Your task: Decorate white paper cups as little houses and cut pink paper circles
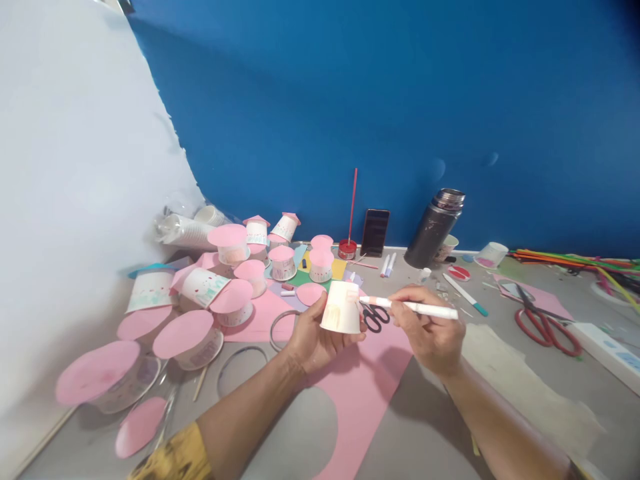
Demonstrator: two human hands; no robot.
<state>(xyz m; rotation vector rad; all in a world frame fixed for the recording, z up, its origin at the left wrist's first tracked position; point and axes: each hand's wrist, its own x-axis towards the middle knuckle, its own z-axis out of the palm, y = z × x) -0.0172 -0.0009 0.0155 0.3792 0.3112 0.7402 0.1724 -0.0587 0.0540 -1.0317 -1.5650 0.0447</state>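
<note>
Near the middle of the table, my left hand (311, 341) grips a white paper cup (336, 317) turned upside down, its wide rim facing down. Faint yellow and pale orange marks show on the cup's side. My right hand (430, 330) is closed around a white marker (425, 309), whose tip points left and is at the cup's wall; whether it touches, I cannot tell. Just behind the marker tip lie black-handled scissors (376, 319). Beneath both hands spreads a sheet of pink paper (373, 373) with round pieces cut out of it.
Several decorated cups with pink paper discs (184, 333) crowd the left side. At the back stand a phone (375, 233), a dark flask (434, 228) and a red stick in a red base (347, 249). Red-handled scissors (547, 328) and a white power strip (607, 353) lie at the right.
</note>
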